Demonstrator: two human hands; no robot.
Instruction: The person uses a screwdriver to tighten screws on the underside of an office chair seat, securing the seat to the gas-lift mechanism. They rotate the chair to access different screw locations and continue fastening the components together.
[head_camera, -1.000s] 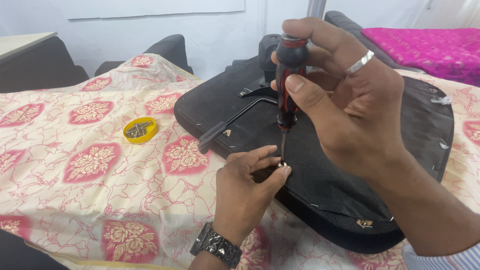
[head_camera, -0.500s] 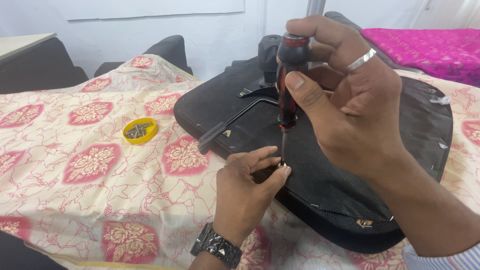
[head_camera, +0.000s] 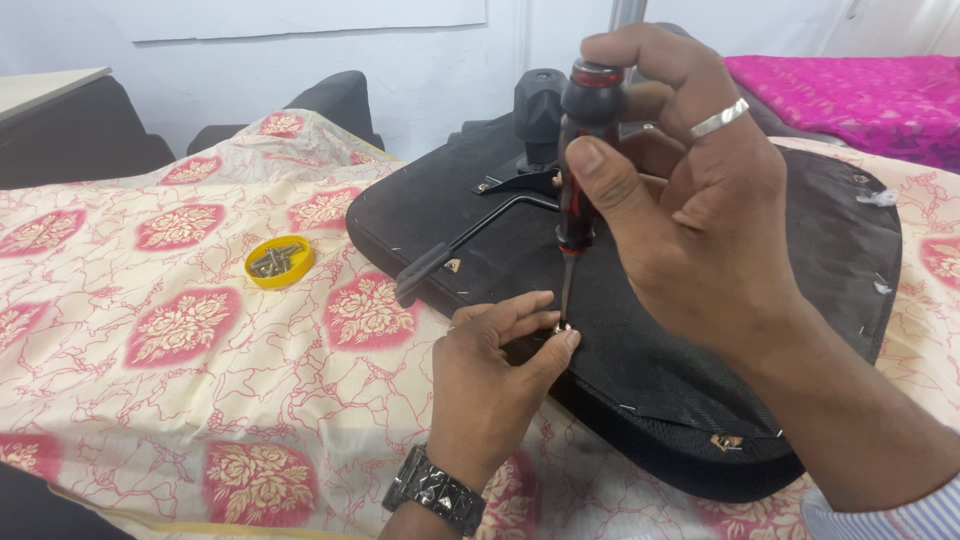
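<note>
A floral cream-and-pink cloth (head_camera: 150, 380) covers the table, with an upturned black chair seat (head_camera: 700, 350) lying at the right. My right hand (head_camera: 690, 230) is wrapped tight around the red-and-black screwdriver (head_camera: 578, 170), held upright. My left hand (head_camera: 495, 390) pinches the screw (head_camera: 562, 326) at its tip. I'd keep the shaft vertical and press down steadily. A yellow lid of screws (head_camera: 280, 262) sits well left.

Bare hands, dark metal wristwatch (head_camera: 433, 492) on left, silver ring (head_camera: 720, 118) and striped cuff (head_camera: 890, 515) on right
</note>
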